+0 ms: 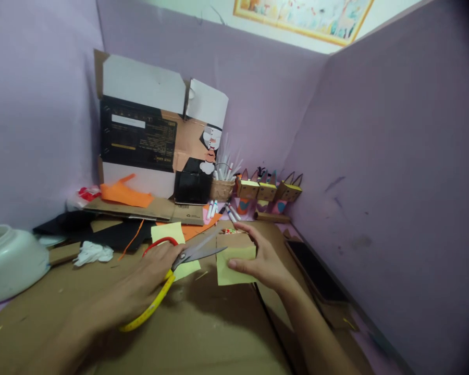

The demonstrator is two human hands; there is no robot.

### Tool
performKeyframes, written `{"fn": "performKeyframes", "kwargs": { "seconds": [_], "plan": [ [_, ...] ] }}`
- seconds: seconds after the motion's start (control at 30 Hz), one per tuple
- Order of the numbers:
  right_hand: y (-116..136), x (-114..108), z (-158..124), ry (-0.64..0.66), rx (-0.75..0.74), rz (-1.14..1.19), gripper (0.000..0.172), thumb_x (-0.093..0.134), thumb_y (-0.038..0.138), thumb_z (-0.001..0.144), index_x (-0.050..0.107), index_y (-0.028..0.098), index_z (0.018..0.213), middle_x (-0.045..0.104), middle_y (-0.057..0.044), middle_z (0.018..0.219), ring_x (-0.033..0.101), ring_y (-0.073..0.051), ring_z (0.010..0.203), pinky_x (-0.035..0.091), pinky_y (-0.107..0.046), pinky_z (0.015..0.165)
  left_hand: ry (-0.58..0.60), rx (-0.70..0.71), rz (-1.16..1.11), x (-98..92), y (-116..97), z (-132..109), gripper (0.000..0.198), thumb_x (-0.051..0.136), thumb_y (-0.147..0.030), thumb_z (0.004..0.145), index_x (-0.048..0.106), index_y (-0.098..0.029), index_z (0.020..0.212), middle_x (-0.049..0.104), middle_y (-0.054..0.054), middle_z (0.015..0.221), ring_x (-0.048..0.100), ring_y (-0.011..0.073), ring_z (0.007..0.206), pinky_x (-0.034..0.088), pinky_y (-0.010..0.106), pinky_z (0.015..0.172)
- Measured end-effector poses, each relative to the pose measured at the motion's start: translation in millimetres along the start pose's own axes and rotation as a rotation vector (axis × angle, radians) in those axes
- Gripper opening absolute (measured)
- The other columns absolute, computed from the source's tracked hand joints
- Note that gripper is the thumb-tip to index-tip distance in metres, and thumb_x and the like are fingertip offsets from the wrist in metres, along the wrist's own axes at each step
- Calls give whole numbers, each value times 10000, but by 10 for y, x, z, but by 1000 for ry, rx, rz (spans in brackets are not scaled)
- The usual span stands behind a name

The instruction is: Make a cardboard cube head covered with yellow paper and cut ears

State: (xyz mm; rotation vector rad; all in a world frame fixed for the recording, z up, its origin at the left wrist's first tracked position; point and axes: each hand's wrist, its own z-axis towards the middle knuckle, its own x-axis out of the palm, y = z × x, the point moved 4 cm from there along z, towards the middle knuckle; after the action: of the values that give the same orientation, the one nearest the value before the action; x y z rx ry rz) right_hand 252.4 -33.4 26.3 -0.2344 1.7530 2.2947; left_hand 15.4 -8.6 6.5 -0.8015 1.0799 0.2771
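Note:
My left hand (162, 263) grips a pair of scissors (199, 250) with one red and one yellow handle. Their blades stand apart and point right, toward a yellow paper piece (236, 273). My right hand (263, 260) holds that paper against a small cardboard box (234, 240), thumb in front and fingers behind. The paper hangs below the thumb. A strip with a colourful pattern (230, 230) shows at the box's top edge. Beneath the scissors and left hand lies another yellow paper sheet (170, 230), partly hidden.
A cardboard sheet (203, 333) covers the table. At left sits a white bowl (15, 263) beside crumpled tissue (94, 252). Markers (212, 209), orange paper (127, 194) and cardboard animal figures (266, 191) are at the back. A dark phone (316, 271) lies right, near the wall.

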Motion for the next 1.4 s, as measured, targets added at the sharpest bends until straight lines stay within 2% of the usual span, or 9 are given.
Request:
{"fn": "performKeyframes", "kwargs": {
  "seconds": [0.1,0.3,0.53,0.77,0.97,1.13,1.4],
  "plan": [
    [6,-66,4,12,-26,-15,714,789,277,527,521,217,1186,629,-49,1036,611,-223,870,492,-374,767,64,6,41,43,-8,15,536,394,-163,818,275,-264,1331,467,100,1223,433,249,1126,369,395,937],
    [16,-31,-11,9,-106,-138,727,803,294,500,547,231,1178,607,-61,1117,555,-263,1031,402,-442,917,140,-24,120,35,-186,72,488,359,-125,816,336,-250,1288,494,94,1148,482,225,1026,397,347,859],
    [-16,37,-21,31,-106,-138,730,804,293,487,560,229,1172,598,-71,1146,552,-265,1051,393,-441,926,117,-16,178,48,-188,63,516,359,-114,793,361,-255,1290,510,96,1141,505,233,994,409,328,794],
    [-37,53,-22,41,-110,-160,754,808,310,486,549,217,1188,596,-80,1153,547,-262,1062,401,-425,922,129,-7,158,75,-151,71,505,361,-108,785,375,-250,1270,513,88,1151,491,236,1028,401,329,817],
    [-9,51,-25,35,-119,-119,737,809,308,482,563,223,1172,613,-72,1123,559,-261,1045,423,-421,898,136,4,109,31,-201,84,394,332,-126,808,452,-255,1161,547,56,1086,514,202,974,396,295,828],
    [-3,50,-26,38,-118,-121,737,809,301,475,568,230,1168,606,-68,1136,573,-252,1015,435,-414,884,99,26,104,33,-167,80,409,337,-136,808,451,-265,1179,567,48,1042,530,196,937,405,278,798],
    [-19,55,-24,72,-88,-164,756,798,314,506,527,213,1205,583,-87,1155,562,-258,1019,419,-431,895,118,20,126,43,-149,90,390,362,-132,787,468,-259,1140,578,41,967,538,180,855,400,252,718]
  ]
}}
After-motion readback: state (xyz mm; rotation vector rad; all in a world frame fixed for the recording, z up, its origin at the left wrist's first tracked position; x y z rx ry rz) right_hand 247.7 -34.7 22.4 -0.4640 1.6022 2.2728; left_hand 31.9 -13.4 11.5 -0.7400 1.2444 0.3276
